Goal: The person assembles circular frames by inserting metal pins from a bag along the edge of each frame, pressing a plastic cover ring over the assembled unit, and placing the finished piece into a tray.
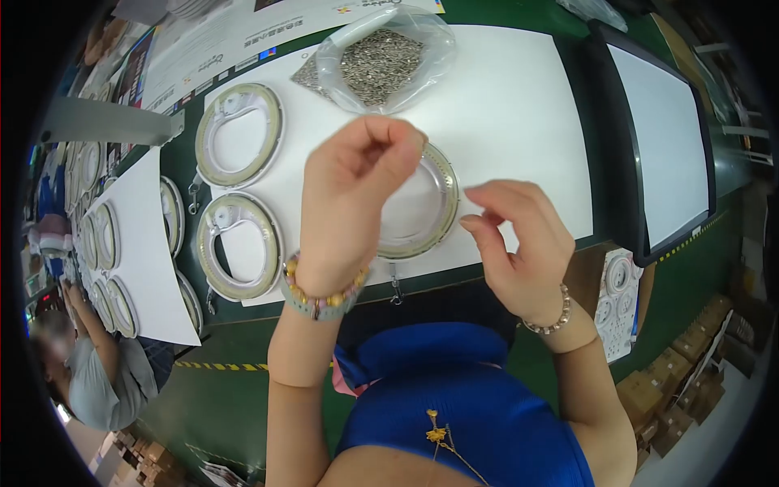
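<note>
My left hand (357, 183) is raised over the white board, thumb pressed against curled fingers; anything in the pinch is too small or hidden to make out. To its right, my right hand (527, 239) hovers with its thumb and forefinger apart and nothing visible between them. Between and beneath my hands lies a round white ring-shaped unit (448, 191) with a pale yellowish rim, partly covered by my left hand. A metal clip (396, 290) hangs from its near side. Beyond my left hand, an open clear plastic bag (438, 57) holds many small metal pieces (377, 65).
Two similar ring units (272, 134) (268, 272) lie at the left of the white board (519, 105). A black-framed light panel (661, 138) stands at the right. Further left, another board (146, 235) carries more rings, near a seated person (114, 373). Cardboard boxes (669, 369) sit lower right.
</note>
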